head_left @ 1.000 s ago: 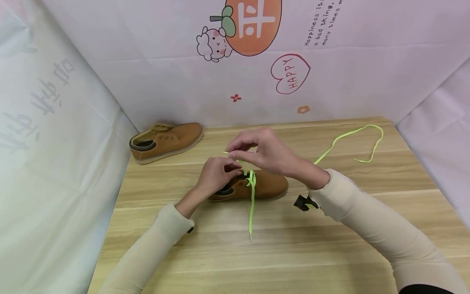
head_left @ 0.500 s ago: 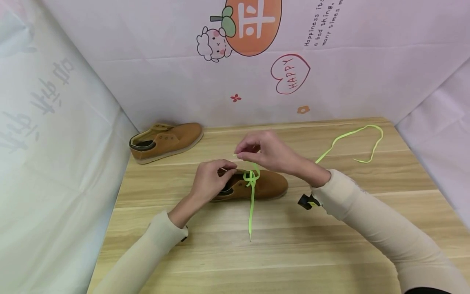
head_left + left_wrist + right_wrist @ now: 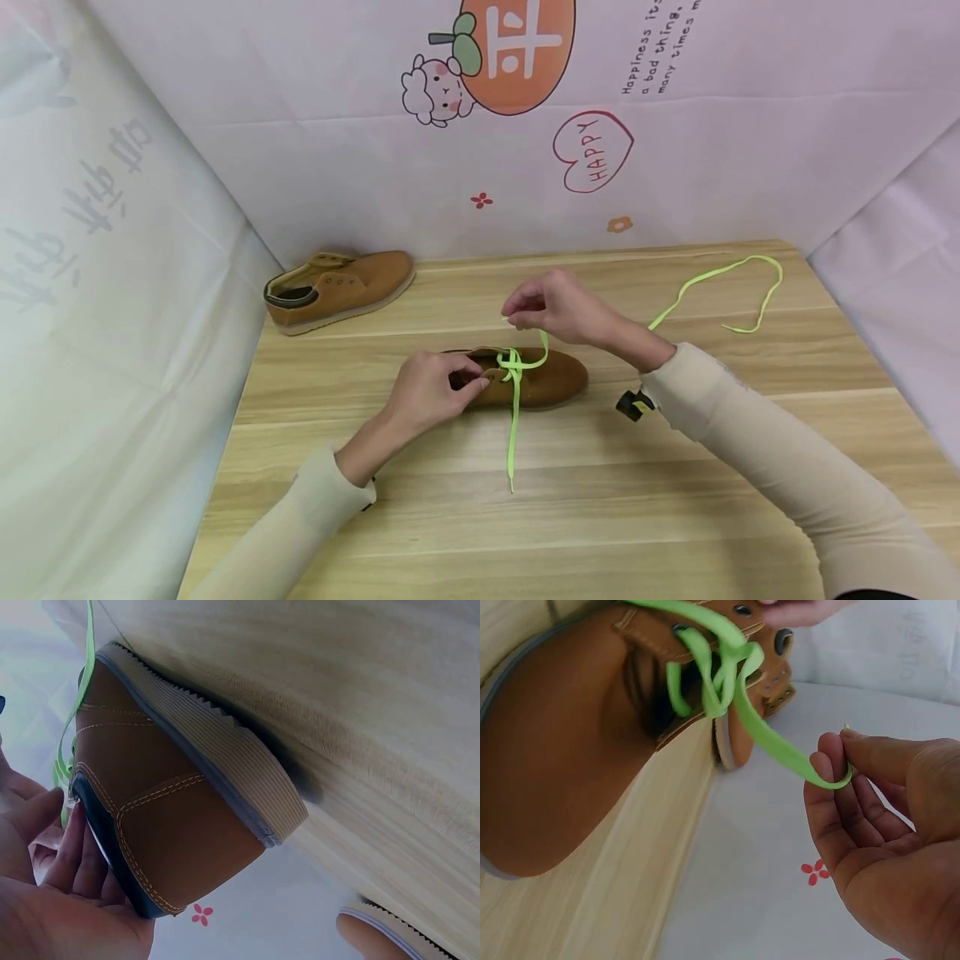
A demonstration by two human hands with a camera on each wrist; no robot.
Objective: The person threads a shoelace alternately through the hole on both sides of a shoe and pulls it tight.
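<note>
A brown shoe [image 3: 558, 377] sits on the wooden table, toe to the right, with a neon green shoelace [image 3: 513, 433] through its front eyelets. One lace end hangs toward the near side of the table. My right hand [image 3: 558, 308] pinches the other end between thumb and fingertips, above and beyond the shoe; in the right wrist view the lace [image 3: 776, 746] runs from the eyelets to those fingers. With thumb and fingers my left hand [image 3: 431, 383] holds the near eyelet flap by the shoe opening. The left wrist view shows fingers [image 3: 71, 859] inside the collar.
Another brown shoe [image 3: 367, 283], unlaced, stands at the back left of the table [image 3: 637, 517]. A second green shoelace [image 3: 701, 277] lies loose at the back right, partly hidden by my right arm. White printed sheets [image 3: 337, 167] wall the back and sides.
My right hand has moved right with the lace end, drawing it away from the eyelets. My left hand has shifted left and nearer, from the far flap to the near flap.
</note>
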